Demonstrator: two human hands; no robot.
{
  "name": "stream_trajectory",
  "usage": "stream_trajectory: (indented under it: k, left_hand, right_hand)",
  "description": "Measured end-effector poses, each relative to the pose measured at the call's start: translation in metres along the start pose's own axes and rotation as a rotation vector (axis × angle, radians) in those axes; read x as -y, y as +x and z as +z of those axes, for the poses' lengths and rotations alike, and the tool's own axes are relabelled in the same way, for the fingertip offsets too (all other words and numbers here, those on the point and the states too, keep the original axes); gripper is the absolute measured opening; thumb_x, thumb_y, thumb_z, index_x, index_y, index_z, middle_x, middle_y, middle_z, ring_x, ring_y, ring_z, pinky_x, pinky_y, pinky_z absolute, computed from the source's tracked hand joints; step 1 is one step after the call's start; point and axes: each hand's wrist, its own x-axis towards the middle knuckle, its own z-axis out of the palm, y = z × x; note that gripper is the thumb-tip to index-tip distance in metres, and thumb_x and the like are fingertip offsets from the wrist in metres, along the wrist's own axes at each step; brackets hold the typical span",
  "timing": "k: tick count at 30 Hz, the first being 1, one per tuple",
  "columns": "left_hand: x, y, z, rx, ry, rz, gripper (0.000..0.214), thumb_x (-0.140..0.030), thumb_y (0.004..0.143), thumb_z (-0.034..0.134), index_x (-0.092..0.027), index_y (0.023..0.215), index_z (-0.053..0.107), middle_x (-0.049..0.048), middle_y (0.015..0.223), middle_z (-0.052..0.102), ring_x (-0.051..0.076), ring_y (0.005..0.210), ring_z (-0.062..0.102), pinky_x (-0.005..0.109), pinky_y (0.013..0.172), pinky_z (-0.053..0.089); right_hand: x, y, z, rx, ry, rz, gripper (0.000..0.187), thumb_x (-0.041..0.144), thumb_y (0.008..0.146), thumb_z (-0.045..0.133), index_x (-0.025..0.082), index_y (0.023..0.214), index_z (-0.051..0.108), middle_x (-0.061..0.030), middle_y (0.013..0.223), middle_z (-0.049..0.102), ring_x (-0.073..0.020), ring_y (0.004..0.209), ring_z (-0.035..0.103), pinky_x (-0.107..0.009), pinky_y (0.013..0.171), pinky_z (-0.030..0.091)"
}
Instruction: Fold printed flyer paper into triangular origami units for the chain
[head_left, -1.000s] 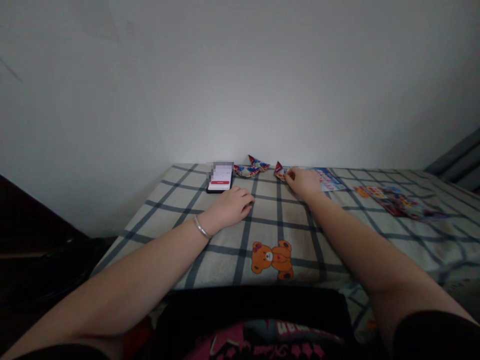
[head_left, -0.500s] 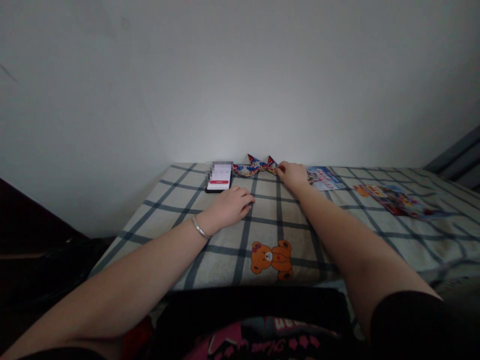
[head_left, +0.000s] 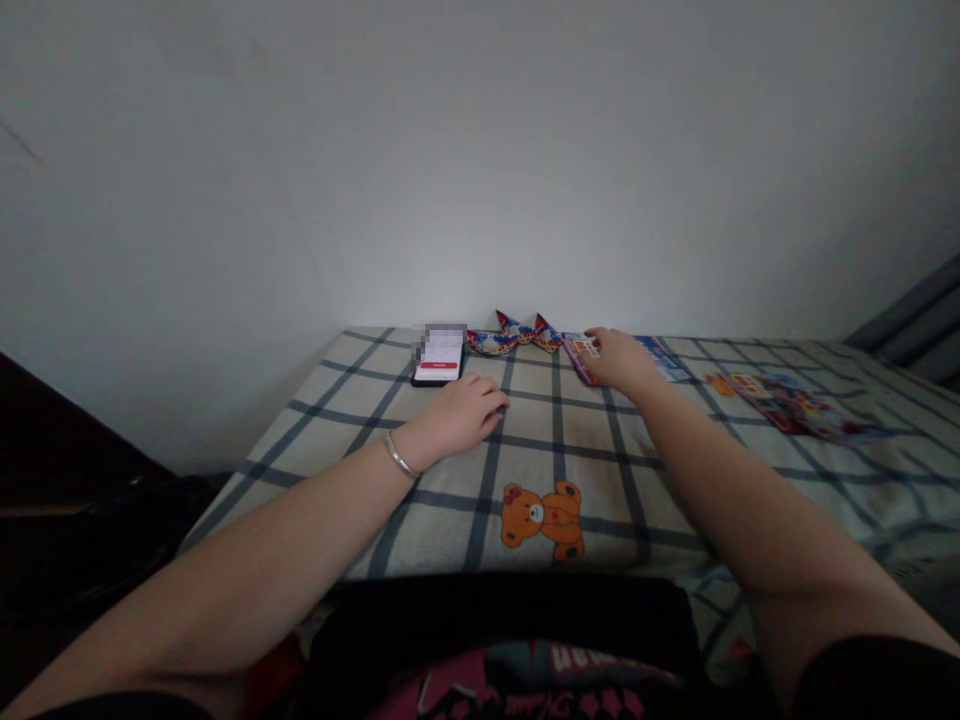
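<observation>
My left hand [head_left: 469,412] lies on the checked cloth [head_left: 525,440] with its fingers loosely bent and nothing in them. Just beyond its knuckles is a phone [head_left: 439,360] with a lit screen, its upper part blurred out. My right hand [head_left: 621,360] is over a colourful printed booklet [head_left: 581,362], fingers apart, hiding part of it. Whether the fingertips touch the booklet is hard to see. Between the phone and that booklet, against the wall, sit folded patterned paper pieces [head_left: 517,335] in red, blue and white, with pointed tips.
Farther right, another colourful printed booklet or packet [head_left: 799,405] lies flat on the cloth. A white wall [head_left: 525,170] borders the far edge of the table. Dark slatted bars [head_left: 915,320] stand at the right, and a dark bag-like shape [head_left: 127,540] is low on the left.
My right hand has let go of the folded paper piece's right end and moved right, over the booklet. More of the booklet's left side shows now. My left hand stays in place.
</observation>
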Motion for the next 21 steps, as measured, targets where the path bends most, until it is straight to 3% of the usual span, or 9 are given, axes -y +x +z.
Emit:
stream_trajectory:
  k: [6, 10, 13, 21]
  left_hand:
    - [0.001, 0.001, 0.0, 0.001, 0.006, -0.006, 0.022, -0.024, 0.093, 0.051, -0.018, 0.11, 0.064, 0.0077, 0.109, 0.061, 0.022, 0.101, 0.054, 0.036, 0.091, 0.044]
    - [0.002, 0.0, 0.0, 0.008, -0.011, 0.01, 0.023, -0.024, 0.093, 0.051, -0.019, 0.112, 0.064, 0.0073, 0.11, 0.061, 0.021, 0.102, 0.054, 0.036, 0.092, 0.044]
    - [0.003, -0.001, -0.002, 0.012, -0.014, 0.024, 0.024, -0.024, 0.093, 0.051, -0.018, 0.113, 0.064, 0.0075, 0.111, 0.06, 0.022, 0.102, 0.053, 0.036, 0.092, 0.044]
    - [0.005, -0.002, -0.001, -0.002, -0.027, 0.047, 0.026, -0.026, 0.093, 0.049, -0.018, 0.114, 0.063, 0.0084, 0.111, 0.06, 0.021, 0.103, 0.054, 0.036, 0.093, 0.043]
  right_hand:
    - [-0.028, -0.02, 0.026, 0.021, -0.069, -0.105, 0.067, 0.053, 0.09, 0.048, 0.014, 0.143, 0.044, -0.0155, 0.15, 0.042, -0.0327, 0.138, 0.036, -0.044, 0.115, 0.024]
    - [-0.034, -0.025, 0.043, 0.173, -0.054, -0.068, 0.079, 0.064, 0.09, 0.04, 0.015, 0.151, 0.031, -0.0186, 0.156, 0.029, -0.0357, 0.144, 0.026, -0.05, 0.115, 0.024]
    - [-0.033, -0.027, 0.044, 0.199, -0.059, -0.086, 0.078, 0.065, 0.09, 0.04, 0.016, 0.15, 0.034, -0.0187, 0.157, 0.027, -0.0361, 0.143, 0.029, -0.05, 0.115, 0.024]
    - [-0.028, -0.029, 0.034, 0.124, -0.039, -0.096, 0.071, 0.057, 0.091, 0.045, 0.009, 0.144, 0.041, -0.0207, 0.149, 0.041, -0.0341, 0.135, 0.042, -0.044, 0.109, 0.035]
